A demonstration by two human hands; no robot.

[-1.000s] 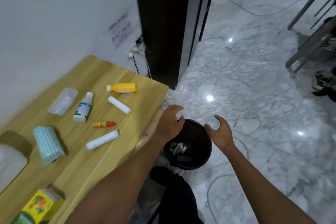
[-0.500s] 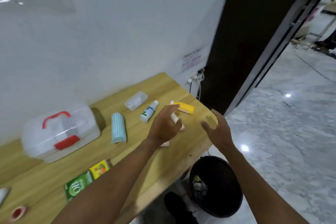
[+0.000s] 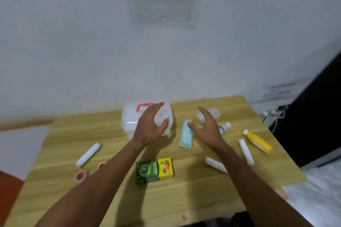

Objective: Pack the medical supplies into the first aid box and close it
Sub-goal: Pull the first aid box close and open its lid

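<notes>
the translucent first aid box [image 3: 132, 119] with red handle stands shut at the middle of the frame on the wooden table [image 3: 184, 199], its inside blurred. the left hand [image 3: 150, 129] hovers before it and the right hand [image 3: 207, 131] over the blue masks [image 3: 186, 137], both with fingers spread and empty. the green-yellow medicine carton [image 3: 155, 170] lies lower centre.

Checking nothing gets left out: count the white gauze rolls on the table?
3: one gauze roll at left, one beside the right forearm, one by the yellow bottle. Arms may hide more.
</notes>
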